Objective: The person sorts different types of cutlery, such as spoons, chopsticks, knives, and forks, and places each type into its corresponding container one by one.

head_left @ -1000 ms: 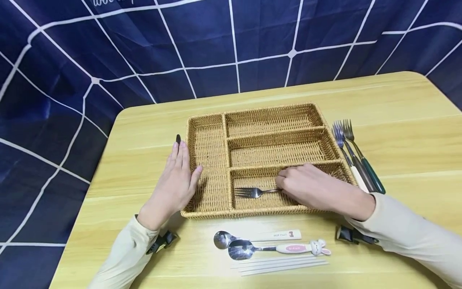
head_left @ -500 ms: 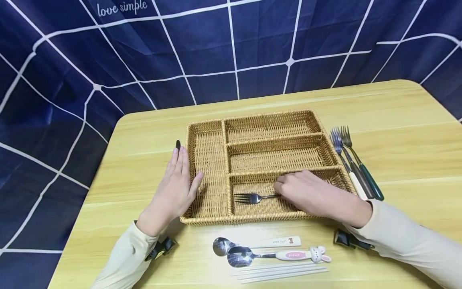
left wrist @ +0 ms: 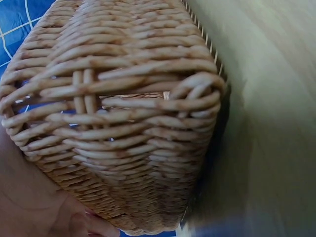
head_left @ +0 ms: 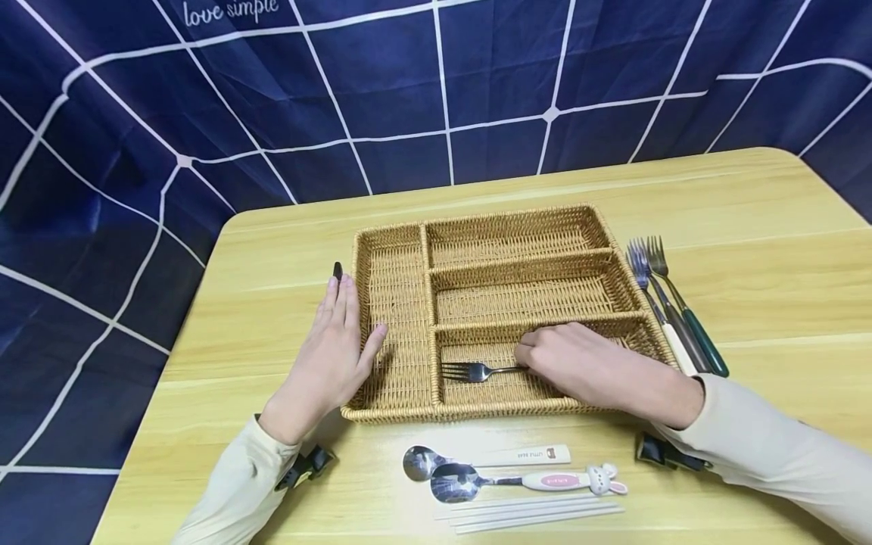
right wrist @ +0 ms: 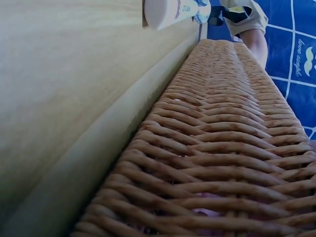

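A wicker cutlery tray [head_left: 395, 414] with several compartments lies on the table. My left hand [head_left: 327, 356] rests along its left wall, fingers straight outside and thumb over the rim. In the left wrist view, the hand [left wrist: 44, 197] shows beside the woven wall. Inside the near right compartment, my right hand [head_left: 579, 367] has curled fingers at the handle of a dark metal fork [head_left: 474, 372]. The fork lies low, tines pointing left; its handle end is hidden under that hand. The right wrist view shows mostly the tray's outer wall [right wrist: 222, 133].
Three forks [head_left: 674, 318] with white, greyish and green handles lie right of the tray. In front are two spoons [head_left: 455, 483], one with a rabbit-shaped end, and several white chopsticks [head_left: 531, 513]. A dark tip [head_left: 337, 269] shows beyond the left fingertips. A blue curtain [head_left: 490, 83] hangs behind the table.
The head view has tilted slightly, so the scene sits a little lower than one second ago. Both hands and the fork keep nearly the same places at the tray.
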`<state>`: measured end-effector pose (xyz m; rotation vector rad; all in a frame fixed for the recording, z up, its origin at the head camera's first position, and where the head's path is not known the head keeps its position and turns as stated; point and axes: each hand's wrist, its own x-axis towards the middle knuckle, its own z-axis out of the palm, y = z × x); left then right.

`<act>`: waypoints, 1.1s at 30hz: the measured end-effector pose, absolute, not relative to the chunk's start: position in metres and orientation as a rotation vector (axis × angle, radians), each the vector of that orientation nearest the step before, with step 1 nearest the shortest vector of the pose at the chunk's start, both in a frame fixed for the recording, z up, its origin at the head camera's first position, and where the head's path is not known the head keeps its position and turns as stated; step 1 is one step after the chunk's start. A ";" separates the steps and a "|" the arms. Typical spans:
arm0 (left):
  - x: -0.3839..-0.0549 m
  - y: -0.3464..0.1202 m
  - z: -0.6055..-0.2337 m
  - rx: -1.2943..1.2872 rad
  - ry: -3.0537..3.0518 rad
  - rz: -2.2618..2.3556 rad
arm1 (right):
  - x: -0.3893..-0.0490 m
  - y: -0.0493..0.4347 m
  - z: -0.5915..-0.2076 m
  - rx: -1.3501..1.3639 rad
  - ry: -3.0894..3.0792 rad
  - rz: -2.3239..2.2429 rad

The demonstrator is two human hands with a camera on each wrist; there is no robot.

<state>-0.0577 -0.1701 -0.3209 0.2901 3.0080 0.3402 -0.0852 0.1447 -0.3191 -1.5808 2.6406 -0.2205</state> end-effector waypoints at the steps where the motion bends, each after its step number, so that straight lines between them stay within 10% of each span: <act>1: -0.058 -0.170 -0.321 0.290 3.006 0.341 | -0.085 0.145 -0.319 -1.586 2.639 -0.220; 33: -0.059 -0.170 -0.321 0.307 3.024 0.336 | -0.088 0.144 -0.321 -1.643 2.600 -0.242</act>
